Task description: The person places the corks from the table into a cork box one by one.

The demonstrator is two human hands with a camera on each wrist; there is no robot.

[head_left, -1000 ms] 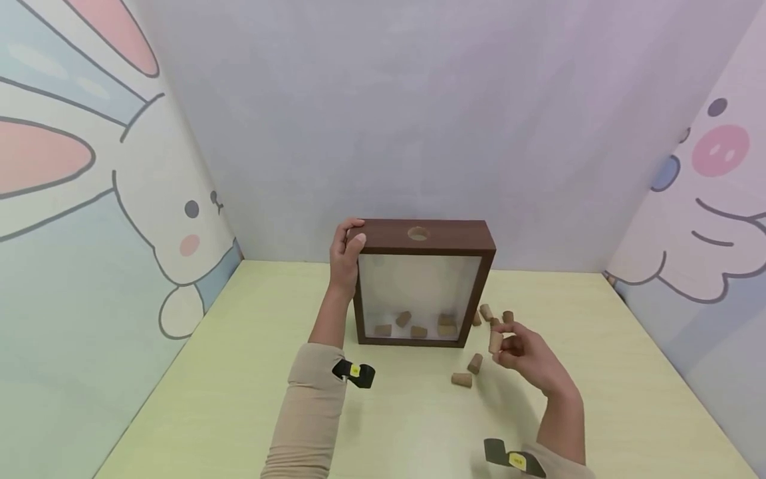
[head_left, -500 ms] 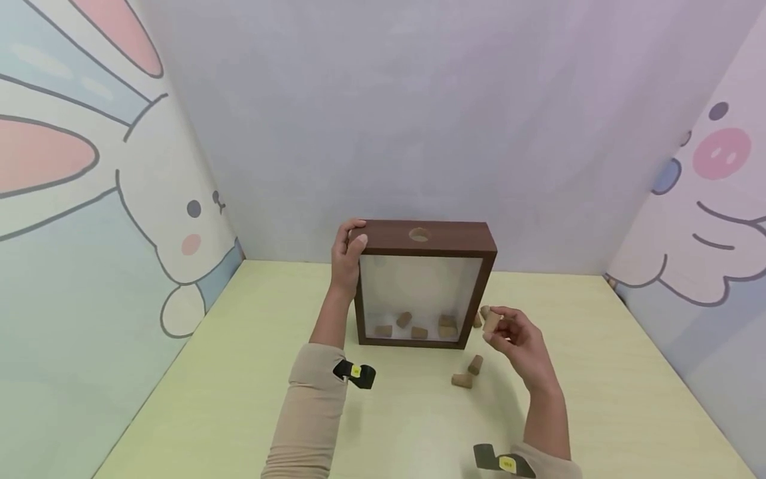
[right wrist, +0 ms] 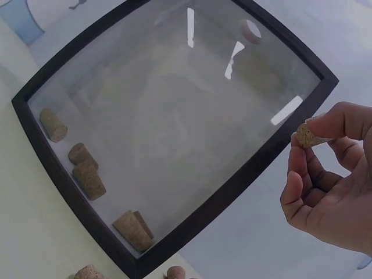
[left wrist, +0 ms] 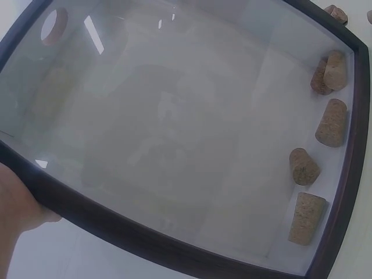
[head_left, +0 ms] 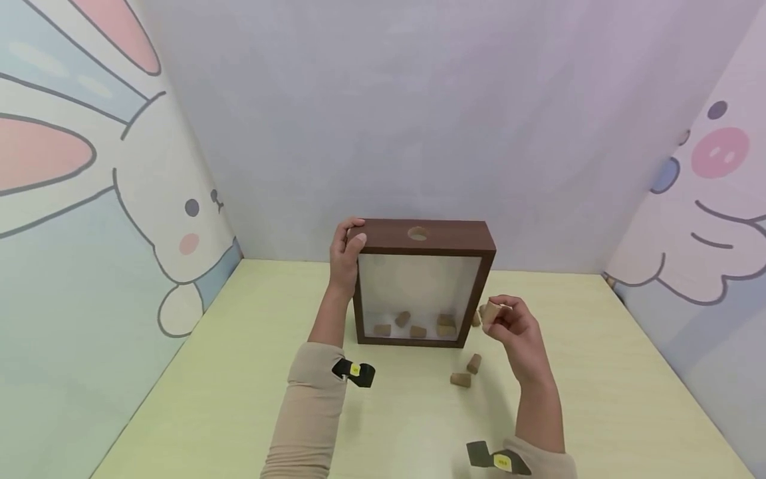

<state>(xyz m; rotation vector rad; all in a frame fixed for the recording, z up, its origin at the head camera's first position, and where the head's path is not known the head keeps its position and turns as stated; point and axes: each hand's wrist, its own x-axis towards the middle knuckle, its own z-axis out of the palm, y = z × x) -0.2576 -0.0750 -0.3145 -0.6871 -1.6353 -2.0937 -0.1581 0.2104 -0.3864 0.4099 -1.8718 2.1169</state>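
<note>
Head — box (head_left: 451, 235) on table (head_left: 209, 399) (rabbit-print wall (head_left: 152, 219))

ok so quick head count for you: one dark box (head_left: 383, 233) with one round hole (head_left: 418, 233) in the top, and you've got five corks inside (head_left: 417, 331). Your right hand (head_left: 519, 329) has one held cork (head_left: 491, 313). Two loose corks (head_left: 461, 380) sit out front on your one table (head_left: 227, 399), plus at least two half-hidden corks (head_left: 476, 319) by the box's right side (can't tell if your fingers cover more). You're also showing one left hand (head_left: 346, 259), two beige sleeves (head_left: 314, 406), two black bands (head_left: 366, 377) with one yellow label (head_left: 355, 370) each, one cartoon rabbit (head_left: 161, 219) and one cartoon pig (head_left: 721, 152).
</note>
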